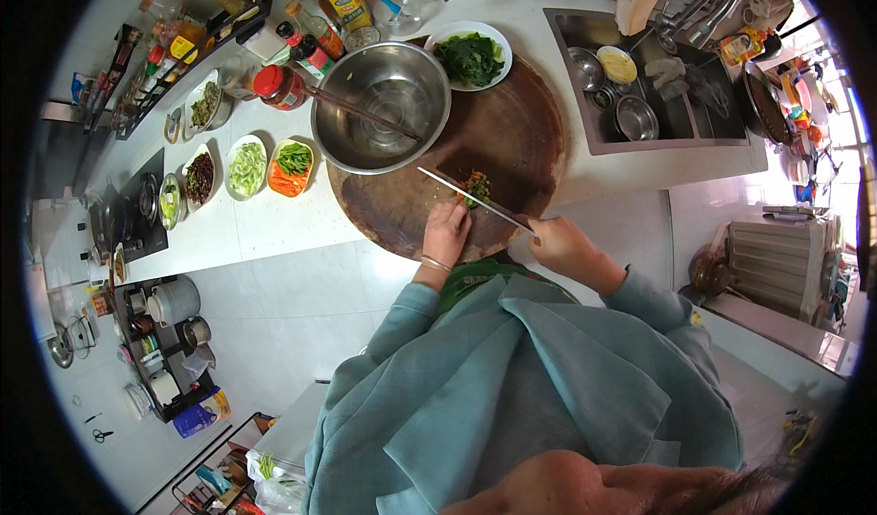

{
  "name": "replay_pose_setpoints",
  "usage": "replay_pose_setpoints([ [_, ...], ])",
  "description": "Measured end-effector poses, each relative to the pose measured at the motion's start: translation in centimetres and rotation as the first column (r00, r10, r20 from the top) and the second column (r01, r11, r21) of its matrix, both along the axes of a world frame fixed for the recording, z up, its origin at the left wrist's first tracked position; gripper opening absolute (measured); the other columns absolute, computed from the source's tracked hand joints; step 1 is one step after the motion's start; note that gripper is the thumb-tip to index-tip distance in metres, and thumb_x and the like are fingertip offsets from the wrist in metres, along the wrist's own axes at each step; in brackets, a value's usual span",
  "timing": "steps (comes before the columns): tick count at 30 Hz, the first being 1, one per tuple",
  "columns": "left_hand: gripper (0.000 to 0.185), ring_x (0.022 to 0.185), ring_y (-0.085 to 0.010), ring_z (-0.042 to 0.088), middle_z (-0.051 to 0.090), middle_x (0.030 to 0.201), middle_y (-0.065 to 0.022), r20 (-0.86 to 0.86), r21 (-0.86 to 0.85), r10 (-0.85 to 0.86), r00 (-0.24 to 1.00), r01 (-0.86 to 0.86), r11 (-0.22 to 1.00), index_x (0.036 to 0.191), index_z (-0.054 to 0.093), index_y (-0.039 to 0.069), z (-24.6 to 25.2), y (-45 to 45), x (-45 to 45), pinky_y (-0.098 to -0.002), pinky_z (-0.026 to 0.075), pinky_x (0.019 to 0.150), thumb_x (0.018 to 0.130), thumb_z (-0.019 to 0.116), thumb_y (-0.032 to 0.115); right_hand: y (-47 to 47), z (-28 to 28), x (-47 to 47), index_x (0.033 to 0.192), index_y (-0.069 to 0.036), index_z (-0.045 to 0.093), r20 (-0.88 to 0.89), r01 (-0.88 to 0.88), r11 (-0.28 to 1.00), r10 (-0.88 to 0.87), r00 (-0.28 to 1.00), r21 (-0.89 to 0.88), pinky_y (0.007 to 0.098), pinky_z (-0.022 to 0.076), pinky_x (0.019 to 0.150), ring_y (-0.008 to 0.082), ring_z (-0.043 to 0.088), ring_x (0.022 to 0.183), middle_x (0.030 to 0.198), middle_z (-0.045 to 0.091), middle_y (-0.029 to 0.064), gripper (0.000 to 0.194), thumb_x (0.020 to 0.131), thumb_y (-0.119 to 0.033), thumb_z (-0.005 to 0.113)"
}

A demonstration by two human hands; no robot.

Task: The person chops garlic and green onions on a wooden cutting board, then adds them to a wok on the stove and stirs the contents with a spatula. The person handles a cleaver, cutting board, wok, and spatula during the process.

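My right hand (567, 244) grips the handle of a kitchen knife (479, 203), whose blade points up and left over a round wooden chopping board (390, 203). Chopped green and orange vegetables (479, 185) lie in a small heap on the board, on the far side of the blade. Beside the blade's near side, my left hand (447, 229) bunches its fingers on vegetable pieces, mostly hidden beneath them. A large steel bowl (390, 94) rests at the board's far left, with wooden chopsticks (363, 113) leaning in it. Behind it to the right, a white bowl (505, 39) holds leafy greens (469, 59).
Dishes of sliced celery-like pieces (246, 166), carrot and green strips (291, 169), and dark chopped food (199, 178) line the left counter. Sauce bottles (349, 1) and a red-lidded jar (279, 88) stand behind. At right is a sink (675, 121) with steel bowls (636, 118).
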State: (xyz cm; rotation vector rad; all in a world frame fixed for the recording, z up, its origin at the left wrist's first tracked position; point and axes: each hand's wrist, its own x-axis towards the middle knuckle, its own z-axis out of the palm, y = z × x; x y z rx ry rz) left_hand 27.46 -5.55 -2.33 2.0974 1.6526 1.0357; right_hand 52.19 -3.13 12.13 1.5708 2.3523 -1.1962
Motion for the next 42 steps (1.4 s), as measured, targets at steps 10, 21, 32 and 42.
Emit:
replay_pose_setpoints([
  [10,0.029,0.105,-0.0408,0.063,0.067,0.107,-0.0181,-0.01,-0.05,-0.045,0.999,0.044,0.998,0.105,0.069,0.004,0.1,0.3,-0.2,-0.0479,0.053,0.093,0.078,0.079,0.005,-1.2,-1.6,-0.7,0.112,-0.003,0.066,-0.053,0.041,0.998,-0.039,0.998,0.054,0.0564,0.0545,0.08,0.0458,0.069,0.088,0.091,0.07,0.0264,0.026,0.094,-0.018,0.054],
  [21,0.025,0.099,-0.0364,0.063,0.066,0.105,-0.0165,-0.037,-0.021,-0.035,0.999,0.035,0.999,0.107,0.068,0.002,0.1,-0.1,-0.1,-0.045,0.051,0.09,0.083,0.073,0.004,-0.1,-1.2,-0.6,0.115,-0.002,0.067,-0.119,0.012,1.0,-0.01,0.993,0.017,0.0568,0.0538,0.082,0.046,0.068,0.088,0.092,0.071,0.0268,0.03,0.09,-0.016,0.057],
  [32,0.023,0.11,-0.0379,0.064,0.068,0.116,-0.0182,-0.036,-0.005,-0.046,0.998,0.046,0.999,0.109,0.068,0.001,0.5,-0.3,0.1,-0.0456,0.052,0.098,0.086,0.071,0.004,0.3,-1.3,-0.6,0.12,-0.001,0.07,-0.017,-0.063,0.997,0.062,0.998,-0.037,0.0554,0.0549,0.083,0.0462,0.068,0.092,0.095,0.071,0.0269,0.036,0.091,-0.015,0.056],
  [42,0.032,0.105,-0.0377,0.063,0.066,0.118,-0.0161,0.059,0.003,0.066,0.996,-0.067,0.998,0.113,0.069,0.003,2.3,-1.4,-1.0,-0.0456,0.052,0.093,0.084,0.081,0.011,-0.4,-3.0,-0.8,0.128,-0.004,0.067,-0.205,0.027,1.0,-0.029,0.978,-0.012,0.0536,0.0551,0.085,0.0449,0.069,0.094,0.1,0.072,0.0265,0.04,0.091,-0.014,0.055],
])
